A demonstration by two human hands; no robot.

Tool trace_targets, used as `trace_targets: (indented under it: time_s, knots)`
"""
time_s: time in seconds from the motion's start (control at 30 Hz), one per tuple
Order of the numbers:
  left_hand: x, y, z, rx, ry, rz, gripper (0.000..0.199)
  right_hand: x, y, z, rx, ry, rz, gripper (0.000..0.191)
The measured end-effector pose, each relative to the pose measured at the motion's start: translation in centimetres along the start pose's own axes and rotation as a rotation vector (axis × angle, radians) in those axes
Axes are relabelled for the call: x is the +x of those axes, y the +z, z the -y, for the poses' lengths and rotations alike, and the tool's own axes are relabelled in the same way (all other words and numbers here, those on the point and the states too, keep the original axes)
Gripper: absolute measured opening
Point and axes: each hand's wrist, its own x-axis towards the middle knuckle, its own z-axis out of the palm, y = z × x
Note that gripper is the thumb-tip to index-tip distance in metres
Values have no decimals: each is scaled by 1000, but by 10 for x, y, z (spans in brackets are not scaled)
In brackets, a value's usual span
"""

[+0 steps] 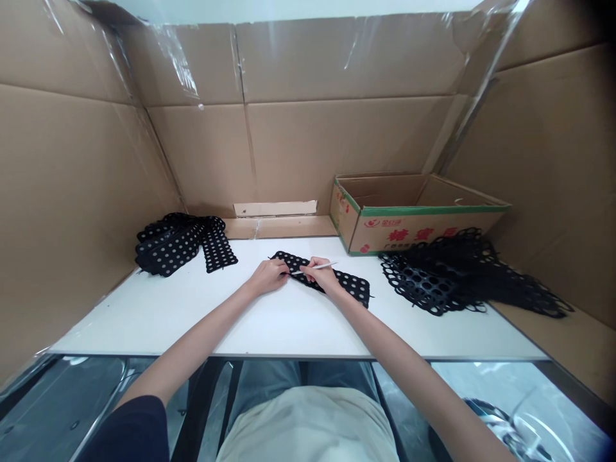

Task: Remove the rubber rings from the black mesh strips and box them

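Observation:
A black strip with pale dots (353, 286), fabric by its look, lies flat and slanted on the white table in front of me. My left hand (270, 276) is closed on the strip's left part, its fingertips pinching the near edge. Held like a pen in my closed right hand (321, 274) is a slim white pen-like tool (327, 265). Its tip points left toward my left fingertips, over the strip. The exact kind of tool is too small to tell. The right hand rests over the middle of the strip.
A pile of dotted black strips (173, 247) lies at the left back. To the right, black netting with round holes (447, 276) is heaped before an open cardboard box (433, 221) with green edges. Tall cardboard walls (298, 141) enclose the white tabletop (289, 327) on three sides.

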Motion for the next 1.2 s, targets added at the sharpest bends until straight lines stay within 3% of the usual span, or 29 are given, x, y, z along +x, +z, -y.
trace_targets:
  time_s: [0.23,0.73,0.83,0.93,1.1,1.2]
  knots:
    - [0,7,0,-80,-102,-50,13,-2,-1,-2,-4,-6,45,29]
    - [2,9,4,-152,-189,-22,14,-4,-2,0,-156,-85,99,19]
    - [3,8,5,-169,-196,-18,14,-3,0,-1,-163,-85,87,18]
    - [3,7,5,-174,-204,-14,13,0,1,0,-61,8,51,18]
    - [5,3,4,-103,-172,9,13,4,-4,3,140,103,-144,26]
    - [5,-2,6,-1,-132,19,14,3,-4,6,142,95,-125,25]
